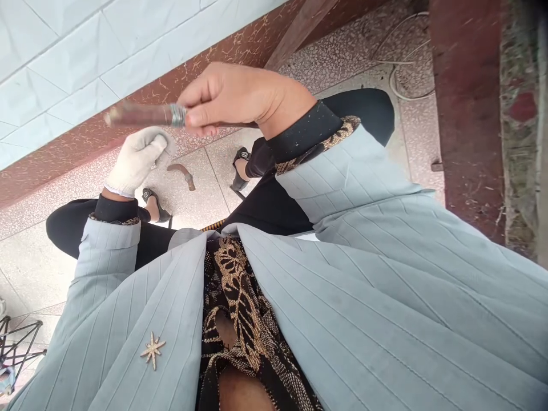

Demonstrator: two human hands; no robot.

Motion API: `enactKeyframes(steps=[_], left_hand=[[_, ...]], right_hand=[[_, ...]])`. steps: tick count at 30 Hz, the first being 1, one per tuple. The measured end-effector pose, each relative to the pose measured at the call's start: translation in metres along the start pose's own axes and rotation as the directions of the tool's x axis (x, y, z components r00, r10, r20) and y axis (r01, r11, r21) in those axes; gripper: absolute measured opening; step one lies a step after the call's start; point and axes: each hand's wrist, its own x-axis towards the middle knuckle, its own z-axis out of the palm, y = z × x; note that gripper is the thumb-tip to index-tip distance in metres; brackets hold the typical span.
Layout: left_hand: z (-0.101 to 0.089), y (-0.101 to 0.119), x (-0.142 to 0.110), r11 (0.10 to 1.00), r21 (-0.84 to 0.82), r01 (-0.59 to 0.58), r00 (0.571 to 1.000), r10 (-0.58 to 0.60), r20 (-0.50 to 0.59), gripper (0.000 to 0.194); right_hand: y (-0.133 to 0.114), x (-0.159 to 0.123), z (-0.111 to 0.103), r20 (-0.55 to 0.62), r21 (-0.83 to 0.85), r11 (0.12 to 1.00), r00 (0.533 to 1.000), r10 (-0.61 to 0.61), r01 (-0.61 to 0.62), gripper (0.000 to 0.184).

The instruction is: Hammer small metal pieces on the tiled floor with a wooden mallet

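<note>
My right hand point(235, 97) is bare and closed around a brown stick-like tool point(139, 115). Its thick, blurred end points left, and silvery wire is wound round it just beside my fingertips. A thin dark part of the tool runs back under my palm toward the wrist. Just below the thick end is my left hand point(139, 160), in a white glove. Its fingers are curled and pressed together; whether anything small is inside them is hidden. On the floor beyond lies a short curved brown piece point(183, 174).
A white tiled wall point(85, 57) with a reddish-brown base stands ahead. A dark red wooden board point(466, 114) runs along the right. Pale cable point(402, 80) loops on the floor there. A black folding frame point(19, 348) is at lower left. My feet are on the tiles.
</note>
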Motion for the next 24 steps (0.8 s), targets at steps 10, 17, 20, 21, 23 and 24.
enactKeyframes(steps=[10, 17, 20, 21, 23, 24], left_hand=[[0.004, 0.018, -0.006, 0.999, 0.036, 0.016, 0.987, -0.021, 0.161, 0.020], [-0.011, 0.015, -0.007, 0.989, 0.150, 0.004, 0.999, 0.003, -0.044, 0.017], [-0.014, 0.016, -0.005, 0.986, 0.160, 0.053, 0.995, -0.040, -0.087, 0.018], [-0.013, 0.015, -0.004, 0.983, 0.172, 0.061, 0.994, -0.044, -0.099, 0.018], [-0.010, 0.014, -0.002, 0.982, 0.181, 0.057, 0.991, -0.034, -0.128, 0.019], [-0.007, 0.012, 0.000, 0.985, 0.164, 0.052, 0.990, -0.030, -0.135, 0.020]], right_hand=[[0.018, 0.017, 0.001, -0.506, -0.309, 0.831, 0.820, 0.268, -0.462, 0.028], [0.018, 0.019, 0.007, -0.084, -0.686, 0.599, 0.863, 0.498, -0.412, 0.039], [0.008, 0.011, 0.006, 0.243, -0.551, 0.736, 0.769, 0.591, -0.392, 0.030], [0.004, 0.008, 0.005, 0.313, -0.469, 0.797, 0.772, 0.554, -0.382, 0.030], [-0.002, 0.002, 0.003, 0.281, -0.269, 0.916, 0.886, 0.370, -0.297, 0.031], [-0.003, 0.001, 0.003, 0.172, -0.170, 0.960, 0.952, 0.252, -0.223, 0.032]])
